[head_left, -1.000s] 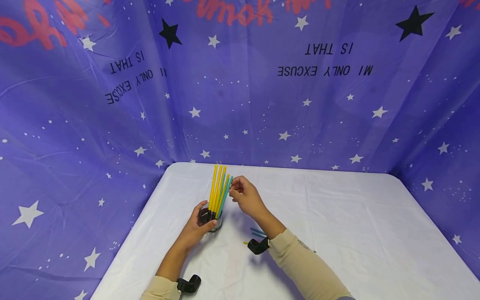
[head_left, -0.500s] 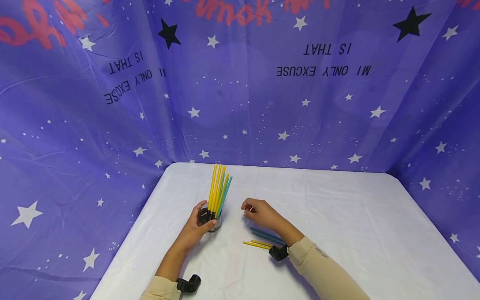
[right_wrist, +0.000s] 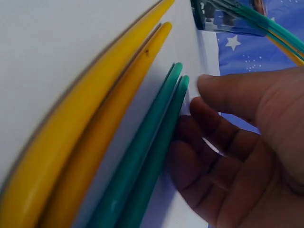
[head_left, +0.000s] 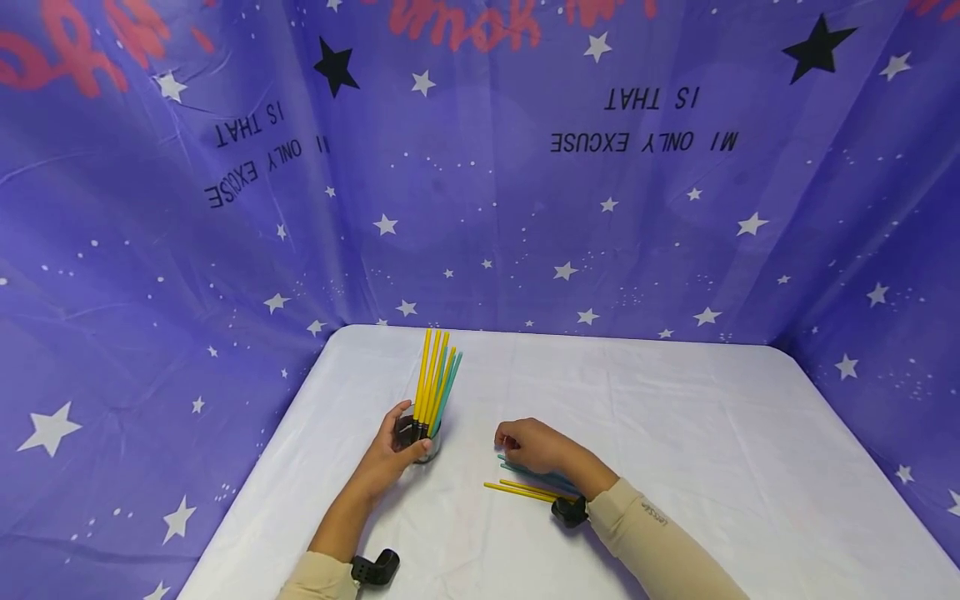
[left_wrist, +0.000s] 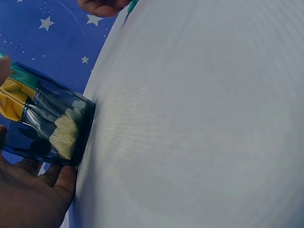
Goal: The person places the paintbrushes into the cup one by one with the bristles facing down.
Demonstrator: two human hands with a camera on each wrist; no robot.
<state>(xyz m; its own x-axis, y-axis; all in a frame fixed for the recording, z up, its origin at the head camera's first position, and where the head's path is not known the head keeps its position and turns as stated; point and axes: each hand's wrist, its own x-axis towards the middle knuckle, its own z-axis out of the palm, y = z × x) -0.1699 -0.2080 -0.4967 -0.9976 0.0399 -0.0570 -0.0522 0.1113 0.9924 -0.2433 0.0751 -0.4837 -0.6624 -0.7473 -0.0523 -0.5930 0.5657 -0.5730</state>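
One table (head_left: 675, 442): white cloth spreads beneath both hands, its far corners rounded.
Curtain (head_left: 480, 175): purple, printed with black and white stars and black lettering, it hangs beyond the hands and to either side.
Left hand (head_left: 388, 458): grasps the cup between fingers and thumb.
Cup (left_wrist: 86, 133): clear-walled, inside that grasp.
Brushes (head_left: 430, 383): yellow and green handles rise above the grip; pale bristles sit low in the cup.
Right hand (head_left: 536, 446): fingers loosely curled, holding nothing.
Loose brushes: two green handles (right_wrist: 137, 152) lie just beside its fingers, two yellow handles (right_wrist: 80, 109) nearer its wrist.
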